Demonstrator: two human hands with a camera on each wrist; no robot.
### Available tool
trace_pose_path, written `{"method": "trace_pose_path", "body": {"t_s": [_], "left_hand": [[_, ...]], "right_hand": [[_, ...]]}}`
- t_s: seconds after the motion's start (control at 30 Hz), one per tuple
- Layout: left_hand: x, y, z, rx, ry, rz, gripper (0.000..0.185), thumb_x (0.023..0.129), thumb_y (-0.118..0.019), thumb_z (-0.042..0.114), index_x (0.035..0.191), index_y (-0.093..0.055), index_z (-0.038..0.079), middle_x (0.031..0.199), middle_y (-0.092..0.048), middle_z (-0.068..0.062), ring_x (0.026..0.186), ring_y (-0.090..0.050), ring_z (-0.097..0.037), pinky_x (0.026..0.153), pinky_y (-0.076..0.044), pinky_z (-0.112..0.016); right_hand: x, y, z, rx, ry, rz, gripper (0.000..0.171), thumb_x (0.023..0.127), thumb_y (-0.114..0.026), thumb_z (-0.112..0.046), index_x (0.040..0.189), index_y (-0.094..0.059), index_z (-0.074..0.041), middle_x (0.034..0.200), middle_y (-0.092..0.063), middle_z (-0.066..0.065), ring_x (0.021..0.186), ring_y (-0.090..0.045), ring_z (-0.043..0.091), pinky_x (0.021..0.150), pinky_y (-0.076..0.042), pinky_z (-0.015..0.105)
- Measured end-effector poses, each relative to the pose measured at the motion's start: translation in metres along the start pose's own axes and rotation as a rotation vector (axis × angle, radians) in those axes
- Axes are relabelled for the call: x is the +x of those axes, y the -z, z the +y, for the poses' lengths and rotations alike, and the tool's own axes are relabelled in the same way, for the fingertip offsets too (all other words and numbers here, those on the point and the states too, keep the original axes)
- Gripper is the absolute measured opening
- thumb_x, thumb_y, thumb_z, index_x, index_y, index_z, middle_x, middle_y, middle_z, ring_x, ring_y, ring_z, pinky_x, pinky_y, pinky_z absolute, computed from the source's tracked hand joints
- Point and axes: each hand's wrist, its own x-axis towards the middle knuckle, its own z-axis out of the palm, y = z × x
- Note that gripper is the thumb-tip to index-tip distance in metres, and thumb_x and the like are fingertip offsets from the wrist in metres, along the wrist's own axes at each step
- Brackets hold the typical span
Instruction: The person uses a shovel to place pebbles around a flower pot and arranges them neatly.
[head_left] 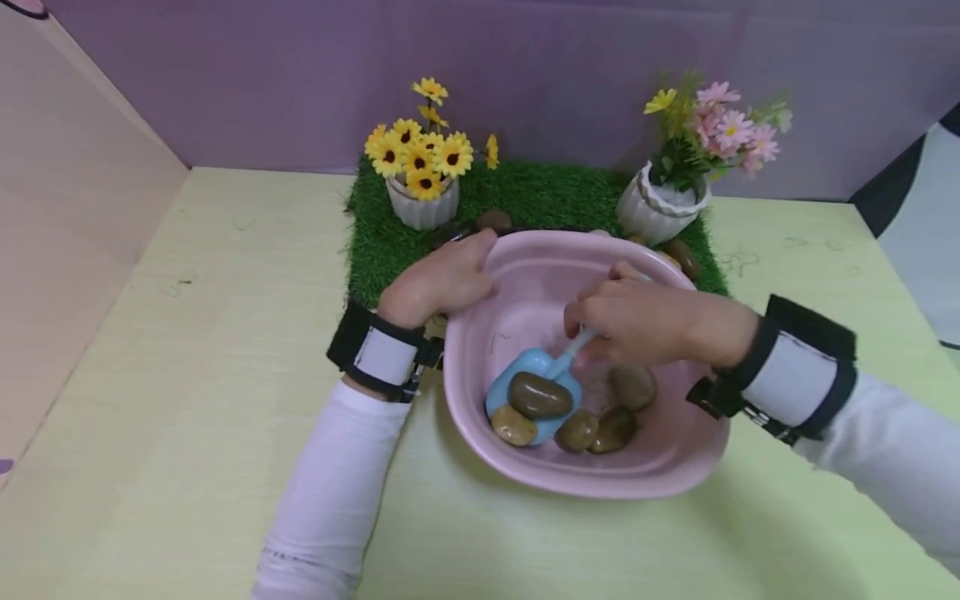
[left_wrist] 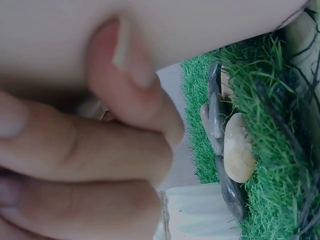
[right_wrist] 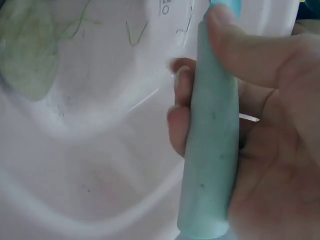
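Staged tabletop booth: purple backdrop (head_left: 525, 67), fake grass mat (head_left: 540, 196), artificial flower pots (head_left: 422, 204)

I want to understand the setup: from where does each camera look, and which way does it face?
Head: above, facing forward and down at pink basin; both hands, sleeves show.
Left wrist: beside left hand, facing grass mat and stones; fingers show.
Right wrist: under right hand, facing the basin's inside; its fingers grip blue scoop.
Shared: head and right wrist show scoop, basin.

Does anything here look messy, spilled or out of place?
Nothing looks spilled or broken. Small oddities: a few stones lie on the grass mat behind the pink basin rather than in it, and loose green strands are scattered on the table beside the mat.
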Motion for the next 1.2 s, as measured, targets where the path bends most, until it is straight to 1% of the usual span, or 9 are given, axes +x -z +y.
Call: {"method": "trace_pose_path", "body": {"t_s": [0.1,0.23,0.4,0.57,0.73,0.87,1.0,1.1,1.2], "left_hand": [[0.0,0.0,-0.001,0.012,-0.002,0.01,0.026,0.098,-0.049,0.008,0.123,-0.044,0.007,0.108,-0.058,-0.014,0.079,-0.069,-0.024,0.065,-0.058,-0.03],[0.0,-0.001,-0.001,0.013,-0.016,0.017,0.025,0.097,-0.05,0.007,0.122,-0.044,0.006,0.107,-0.058,-0.015,0.083,-0.068,-0.025,0.068,-0.057,-0.031],[0.0,-0.001,-0.001,0.004,-0.02,0.019,0.023,0.097,-0.05,0.006,0.119,-0.045,0.007,0.105,-0.058,-0.014,0.083,-0.068,-0.025,0.067,-0.058,-0.031],[0.0,-0.001,-0.001,-0.016,-0.012,0.009,0.023,0.097,-0.05,0.007,0.119,-0.044,0.007,0.105,-0.058,-0.015,0.078,-0.069,-0.024,0.063,-0.059,-0.03],[-0.001,0.0,-0.001,-0.041,0.002,0.005,0.02,0.098,-0.05,0.007,0.118,-0.044,0.008,0.103,-0.059,-0.015,0.073,-0.07,-0.024,0.06,-0.059,-0.03],[-0.001,0.0,-0.002,-0.048,0.001,0.003,0.02,0.097,-0.05,0.006,0.117,-0.044,0.008,0.103,-0.059,-0.015,0.073,-0.07,-0.024,0.059,-0.059,-0.029],[-0.001,0.0,-0.002,-0.043,-0.004,0.003,0.021,0.097,-0.05,0.006,0.117,-0.044,0.008,0.103,-0.059,-0.014,0.072,-0.07,-0.024,0.058,-0.06,-0.029],[-0.001,0.001,-0.002,-0.035,-0.011,0.004,0.021,0.097,-0.051,0.006,0.117,-0.044,0.008,0.102,-0.059,-0.014,0.073,-0.07,-0.024,0.059,-0.06,-0.029],[-0.001,0.001,-0.002,-0.023,-0.012,0.004,0.021,0.098,-0.051,0.007,0.118,-0.044,0.008,0.103,-0.058,-0.014,0.075,-0.07,-0.024,0.06,-0.059,-0.029]], "right_hand": [[0.001,-0.001,0.001,-0.057,-0.016,0.07,0.013,0.081,-0.074,-0.041,0.084,-0.067,-0.03,0.078,-0.063,-0.009,0.082,-0.054,0.015,0.083,-0.031,0.046],[0.001,-0.002,0.003,-0.091,-0.061,0.083,0.014,0.081,-0.07,-0.047,0.09,-0.066,-0.037,0.086,-0.062,-0.008,0.09,-0.048,0.021,0.083,-0.033,0.054],[0.001,-0.004,0.005,-0.061,-0.058,0.054,0.015,0.084,-0.071,-0.044,0.095,-0.066,-0.035,0.088,-0.059,-0.007,0.089,-0.047,0.019,0.077,-0.037,0.048],[0.001,-0.006,0.008,-0.068,-0.034,0.057,0.016,0.085,-0.072,-0.042,0.097,-0.067,-0.034,0.087,-0.06,-0.007,0.088,-0.047,0.019,0.076,-0.037,0.048],[0.0,-0.006,0.012,-0.028,-0.03,0.01,0.013,0.085,-0.07,-0.043,0.096,-0.066,-0.036,0.088,-0.061,-0.009,0.09,-0.048,0.019,0.076,-0.037,0.048],[0.0,-0.002,0.016,0.05,-0.012,-0.052,0.007,0.087,-0.068,-0.045,0.09,-0.064,-0.04,0.088,-0.062,-0.018,0.097,-0.05,0.018,0.083,-0.037,0.053],[0.0,0.002,0.02,0.131,0.045,-0.101,0.006,0.09,-0.065,-0.043,0.086,-0.063,-0.038,0.083,-0.06,-0.022,0.093,-0.056,0.01,0.086,-0.041,0.046],[0.001,0.002,0.023,0.161,0.066,-0.135,0.009,0.091,-0.063,-0.045,0.086,-0.063,-0.038,0.082,-0.059,-0.022,0.088,-0.055,0.004,0.084,-0.041,0.04],[0.001,0.002,0.026,0.2,0.062,-0.187,0.009,0.092,-0.061,-0.048,0.091,-0.063,-0.04,0.087,-0.061,-0.022,0.092,-0.055,0.003,0.086,-0.041,0.039]]}}
